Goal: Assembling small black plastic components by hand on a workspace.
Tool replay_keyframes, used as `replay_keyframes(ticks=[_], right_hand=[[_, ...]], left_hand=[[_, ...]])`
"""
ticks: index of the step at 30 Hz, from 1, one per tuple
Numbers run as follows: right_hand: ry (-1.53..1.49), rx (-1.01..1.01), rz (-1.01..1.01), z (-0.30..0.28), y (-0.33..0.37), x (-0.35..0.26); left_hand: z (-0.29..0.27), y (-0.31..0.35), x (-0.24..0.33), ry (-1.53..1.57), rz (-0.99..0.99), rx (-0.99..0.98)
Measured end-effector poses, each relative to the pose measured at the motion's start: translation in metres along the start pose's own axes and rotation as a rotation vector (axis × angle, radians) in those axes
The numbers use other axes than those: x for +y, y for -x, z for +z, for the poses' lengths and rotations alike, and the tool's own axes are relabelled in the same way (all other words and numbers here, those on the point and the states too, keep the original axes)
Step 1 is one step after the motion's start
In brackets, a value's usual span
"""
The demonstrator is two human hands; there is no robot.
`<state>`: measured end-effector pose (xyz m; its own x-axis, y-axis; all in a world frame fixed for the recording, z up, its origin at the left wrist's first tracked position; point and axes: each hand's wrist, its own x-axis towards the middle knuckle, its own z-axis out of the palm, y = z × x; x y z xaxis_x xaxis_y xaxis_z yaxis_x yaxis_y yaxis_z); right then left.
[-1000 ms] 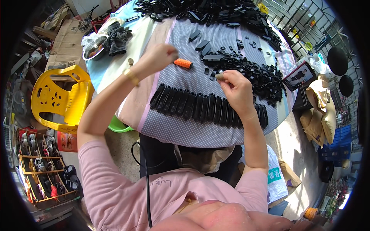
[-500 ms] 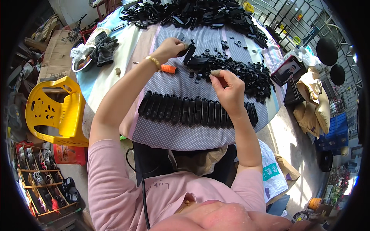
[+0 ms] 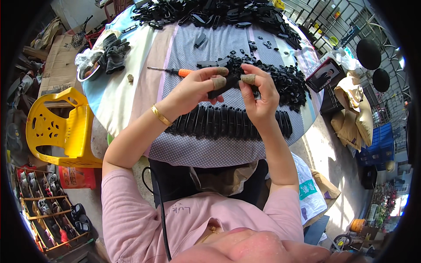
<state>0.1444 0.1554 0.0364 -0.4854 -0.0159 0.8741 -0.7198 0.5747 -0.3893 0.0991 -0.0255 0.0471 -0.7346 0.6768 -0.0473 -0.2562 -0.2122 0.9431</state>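
My left hand (image 3: 205,85) is closed on a dark black plastic part (image 3: 228,84), held above the table between thumb and fingers. Beside the part's right end, my right hand (image 3: 262,93) pinches with thumb and forefinger; what lies in the pinch is too small to tell. Tan covers wrap some fingertips of both hands. Below the hands runs a neat row of long black plastic pieces (image 3: 215,122), partly hidden by my wrists. A heap of small black pieces (image 3: 285,83) spreads to the right. Left of my left hand lies a screwdriver (image 3: 183,72) with an orange handle.
A large pile of black parts (image 3: 215,13) covers the table's far side, with one loose piece (image 3: 200,40) nearer. Dark gloves (image 3: 116,57) and a white bowl (image 3: 87,72) sit at left. A phone (image 3: 324,76) stands at right; a yellow chair (image 3: 66,127) is left.
My left hand has come back from the far part of the table toward my right hand, carrying the black part. The screwdriver's shaft now shows. The right hand has barely moved.
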Motion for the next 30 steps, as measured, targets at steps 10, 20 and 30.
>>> replay_keyframes(ticks=[10,20,30], right_hand=[[-0.009,-0.075,0.272,0.007,0.010,-0.008],[0.191,-0.013,-0.140,0.004,0.005,-0.016],[0.329,-0.106,-0.247,0.005,0.006,-0.019]], left_hand=[[0.000,0.008,0.006,0.183,0.083,-0.132],[-0.001,0.010,-0.010,-0.063,0.037,0.050],[-0.001,0.011,-0.016,-0.064,0.076,0.075]])
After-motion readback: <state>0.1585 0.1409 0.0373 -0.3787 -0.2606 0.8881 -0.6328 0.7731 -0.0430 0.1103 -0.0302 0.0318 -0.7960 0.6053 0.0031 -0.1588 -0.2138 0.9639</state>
